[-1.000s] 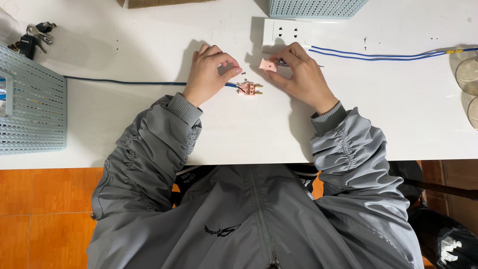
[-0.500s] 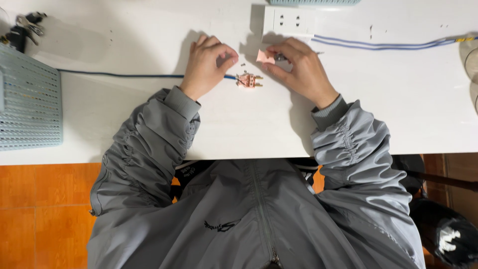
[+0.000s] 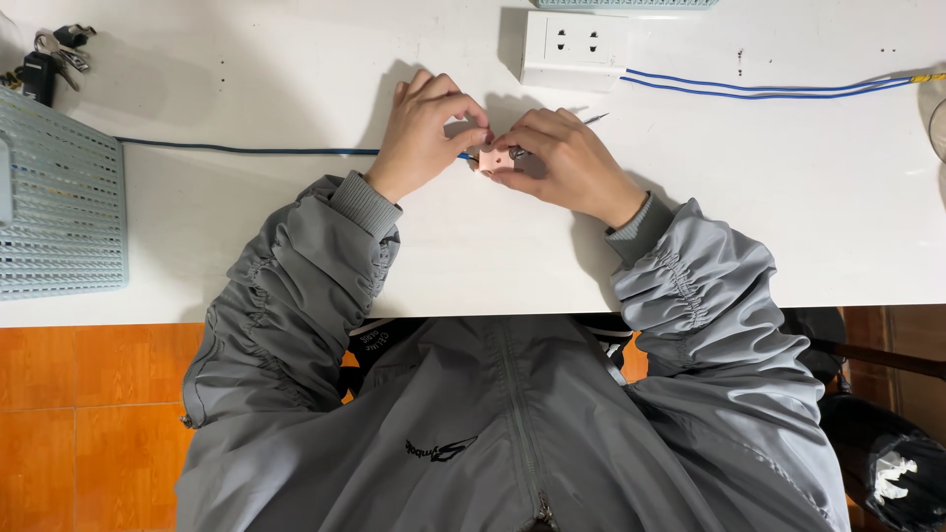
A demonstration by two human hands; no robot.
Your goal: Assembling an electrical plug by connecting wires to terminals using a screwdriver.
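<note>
Seen from above, a person in a grey jacket sits at a white tabletop [image 3: 296,256]. Both hands meet just in front of the chest. The right hand [image 3: 557,163] is closed around a small pink block [image 3: 496,158], pinching it between thumb and fingers, with a thin metal tool [image 3: 594,118] poking out behind the knuckles. The left hand [image 3: 429,133] is closed on the end of a dark blue wire [image 3: 246,150], which runs left across the tabletop. The wire tip sits right at the block. The work appears to be seating the wire in the block; that seems to call for a steady, fine push. Farther back lie a white socket strip [image 3: 576,49], two blue cables [image 3: 769,91], a pale basket [image 3: 59,197] and keys [image 3: 49,59].
</note>
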